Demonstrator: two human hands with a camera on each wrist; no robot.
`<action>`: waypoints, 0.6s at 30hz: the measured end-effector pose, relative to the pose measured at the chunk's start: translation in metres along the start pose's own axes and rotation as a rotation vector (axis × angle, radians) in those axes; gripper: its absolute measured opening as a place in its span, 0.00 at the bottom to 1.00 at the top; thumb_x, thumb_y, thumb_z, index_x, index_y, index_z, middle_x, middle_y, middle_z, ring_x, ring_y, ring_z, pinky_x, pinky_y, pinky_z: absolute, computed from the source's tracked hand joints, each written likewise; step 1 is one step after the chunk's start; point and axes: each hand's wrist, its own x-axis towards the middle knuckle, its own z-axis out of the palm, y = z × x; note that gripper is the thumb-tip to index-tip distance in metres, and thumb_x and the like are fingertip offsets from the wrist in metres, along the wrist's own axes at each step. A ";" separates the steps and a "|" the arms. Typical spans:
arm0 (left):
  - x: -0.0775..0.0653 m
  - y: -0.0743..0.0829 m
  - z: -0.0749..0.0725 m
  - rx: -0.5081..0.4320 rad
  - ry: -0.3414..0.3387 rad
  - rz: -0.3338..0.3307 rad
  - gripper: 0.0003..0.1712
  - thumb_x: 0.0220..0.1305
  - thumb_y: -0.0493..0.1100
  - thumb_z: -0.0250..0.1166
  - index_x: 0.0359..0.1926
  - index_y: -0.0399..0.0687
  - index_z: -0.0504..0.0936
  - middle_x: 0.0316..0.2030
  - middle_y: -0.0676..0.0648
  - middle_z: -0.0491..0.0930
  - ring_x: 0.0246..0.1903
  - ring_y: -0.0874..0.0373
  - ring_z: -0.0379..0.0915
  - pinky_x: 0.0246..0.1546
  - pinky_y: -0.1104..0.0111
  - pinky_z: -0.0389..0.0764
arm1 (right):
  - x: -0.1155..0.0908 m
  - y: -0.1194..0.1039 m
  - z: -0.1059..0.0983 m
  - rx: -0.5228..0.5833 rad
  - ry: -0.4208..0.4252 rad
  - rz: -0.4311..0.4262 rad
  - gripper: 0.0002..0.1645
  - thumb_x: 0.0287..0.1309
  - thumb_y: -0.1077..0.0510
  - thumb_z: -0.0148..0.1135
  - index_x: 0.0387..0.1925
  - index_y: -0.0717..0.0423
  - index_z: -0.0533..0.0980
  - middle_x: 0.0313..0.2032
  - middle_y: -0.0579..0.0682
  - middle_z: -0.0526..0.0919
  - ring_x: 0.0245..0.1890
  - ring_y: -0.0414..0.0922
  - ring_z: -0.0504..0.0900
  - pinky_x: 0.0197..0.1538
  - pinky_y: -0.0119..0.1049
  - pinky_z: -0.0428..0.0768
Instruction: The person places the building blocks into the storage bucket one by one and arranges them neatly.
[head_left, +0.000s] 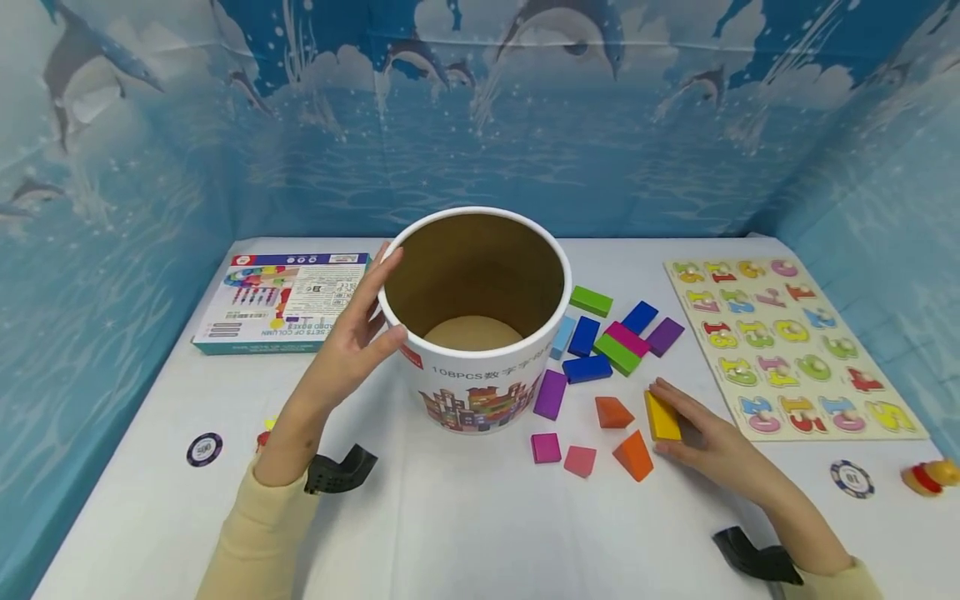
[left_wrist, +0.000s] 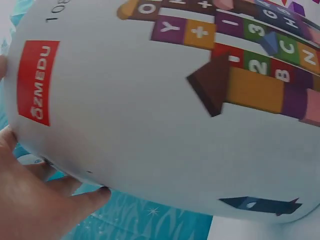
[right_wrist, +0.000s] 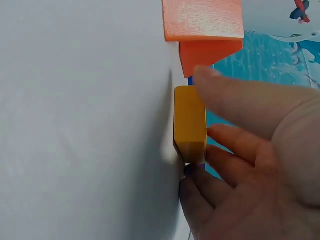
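Note:
A large white bucket (head_left: 480,379) with printed toy blocks on its side stands upright, its mouth tilted toward me in the head view. My left hand (head_left: 352,350) rests spread against its left side, thumb and fingertips at the rim; in the left wrist view its fingers (left_wrist: 75,202) lie along the outer wall. To the right, my right hand (head_left: 708,442) pinches a yellow rectangular block (head_left: 663,417) between thumb and fingers, close over the white table. An orange triangular block (head_left: 633,456) lies just beside it. The bucket's inside shows only its bare brown bottom.
Several blue, purple, green and pink blocks (head_left: 587,369) lie right of the bucket. A number puzzle board (head_left: 810,354) is at the right, a flat toy box (head_left: 281,300) at the left. Poker chips (head_left: 204,450) and a small duck toy (head_left: 930,477) lie near the sides.

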 end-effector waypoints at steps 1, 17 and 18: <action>-0.001 -0.001 0.001 -0.016 0.014 0.006 0.39 0.59 0.52 0.58 0.67 0.54 0.51 0.68 0.52 0.39 0.66 0.56 0.36 0.58 0.43 0.49 | 0.001 0.001 0.000 -0.011 0.001 -0.007 0.42 0.49 0.53 0.63 0.64 0.51 0.56 0.64 0.58 0.55 0.62 0.60 0.54 0.54 0.62 0.58; -0.002 -0.009 0.007 -0.016 0.064 0.023 0.37 0.58 0.56 0.58 0.64 0.50 0.57 0.68 0.51 0.39 0.66 0.55 0.36 0.57 0.43 0.53 | 0.009 -0.007 -0.002 -0.069 0.111 -0.007 0.42 0.46 0.51 0.67 0.62 0.51 0.61 0.58 0.55 0.66 0.54 0.53 0.66 0.51 0.40 0.71; -0.003 -0.009 0.007 -0.018 0.066 0.021 0.37 0.57 0.56 0.58 0.64 0.50 0.57 0.68 0.51 0.39 0.66 0.55 0.36 0.57 0.43 0.53 | 0.010 -0.014 -0.006 -0.051 0.115 -0.012 0.42 0.46 0.51 0.66 0.63 0.51 0.60 0.58 0.55 0.65 0.54 0.52 0.66 0.50 0.36 0.71</action>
